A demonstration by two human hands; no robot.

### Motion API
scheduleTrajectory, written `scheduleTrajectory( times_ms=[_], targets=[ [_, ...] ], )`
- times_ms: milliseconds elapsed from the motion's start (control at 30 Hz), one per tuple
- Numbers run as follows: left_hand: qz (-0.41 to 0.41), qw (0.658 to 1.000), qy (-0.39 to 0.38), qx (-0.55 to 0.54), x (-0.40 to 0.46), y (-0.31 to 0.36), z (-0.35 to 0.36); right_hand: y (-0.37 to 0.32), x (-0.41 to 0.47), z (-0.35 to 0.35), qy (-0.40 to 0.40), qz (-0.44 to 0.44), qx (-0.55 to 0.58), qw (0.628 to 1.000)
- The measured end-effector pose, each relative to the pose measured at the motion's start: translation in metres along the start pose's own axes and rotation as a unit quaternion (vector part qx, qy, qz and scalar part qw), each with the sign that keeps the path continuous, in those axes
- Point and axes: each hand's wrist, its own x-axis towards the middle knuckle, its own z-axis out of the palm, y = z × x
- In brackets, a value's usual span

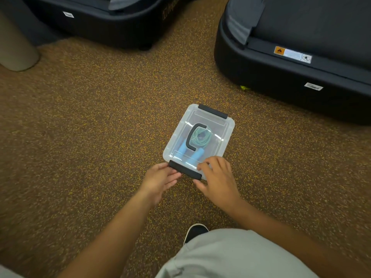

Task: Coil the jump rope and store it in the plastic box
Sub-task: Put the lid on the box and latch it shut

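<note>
Overhead, two black treadmills are flanking the scene: the right treadmill is sitting beyond and right of the box, the left treadmill well beyond it to the left. The right one is carrying a long sticker with an orange warning square at one end, its print too small to read, and a small white tag lower on its skirt, also unreadable. The left one is showing a white tag and faint gold lettering on its edge that cannot be made out. A pale column is standing far left of the box.

The speckled brown floor is bearing the clear plastic box, which is lying flat with its lid on. Through the lid the jump rope is showing inside: green cord coiled in the middle, two light blue handles pointing toward the near end. A black C-shaped carry handle is lying on the lid over the coil. The far latch is lying down against the box's far end.

Grey shorts and a black shoe are showing below the box.

The left hand is touching the near latch with straight, spread fingers along its left end. The right hand is bending its fingers over the box's near corner, thumb just under the latch's right end, pinching that corner.
</note>
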Motion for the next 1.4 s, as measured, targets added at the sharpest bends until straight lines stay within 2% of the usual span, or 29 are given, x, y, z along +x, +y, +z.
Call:
scheduleTrajectory(
  times_ms=[33,67,100,167,267,333,467,567,633,1033,1167,1333,1400],
  targets=[
    [0.050,0.995,0.036,0.077,0.000,-0.001,0.000,0.000,0.000,-0.001,0.000,0.001,-0.003,1.000],
    [0.121,0.973,0.079,0.181,-0.001,-0.002,-0.002,0.000,0.000,-0.001,-0.001,0.003,-0.003,1.000],
    [0.197,0.934,0.110,0.277,-0.001,-0.004,-0.004,-0.001,0.000,-0.002,-0.002,0.006,-0.002,1.000],
    [0.320,0.852,0.114,0.399,-0.002,-0.006,-0.010,-0.001,0.001,-0.003,-0.005,0.009,0.000,1.000],
    [0.377,0.772,0.060,0.508,0.003,-0.005,-0.021,-0.002,0.002,-0.004,-0.006,0.017,0.004,1.000],
    [0.377,0.741,0.038,0.555,0.008,-0.001,-0.025,-0.002,0.002,-0.003,-0.004,0.024,0.010,1.000],
    [0.391,0.726,0.001,0.566,0.020,0.011,-0.029,-0.003,0.001,-0.003,-0.007,0.039,0.027,0.999],
    [0.398,0.737,-0.022,0.545,0.028,0.018,-0.032,-0.002,0.000,-0.003,-0.010,0.046,0.043,0.998],
    [0.395,0.730,-0.031,0.557,0.031,0.024,-0.031,-0.001,0.000,-0.002,-0.008,0.045,0.046,0.998],
    [0.401,0.721,-0.046,0.563,0.037,0.034,-0.031,-0.001,0.000,0.000,-0.013,0.058,0.065,0.996],
    [0.402,0.734,-0.070,0.544,0.041,0.036,-0.034,-0.001,0.000,0.003,0.000,0.065,0.068,0.996],
    [0.389,0.713,-0.061,0.581,0.040,0.041,-0.030,0.001,0.004,0.000,-0.015,0.052,0.056,0.997],
    [0.369,0.726,-0.070,0.576,0.036,0.046,-0.029,0.002,0.007,-0.005,-0.033,0.044,0.053,0.997]
  ],
)
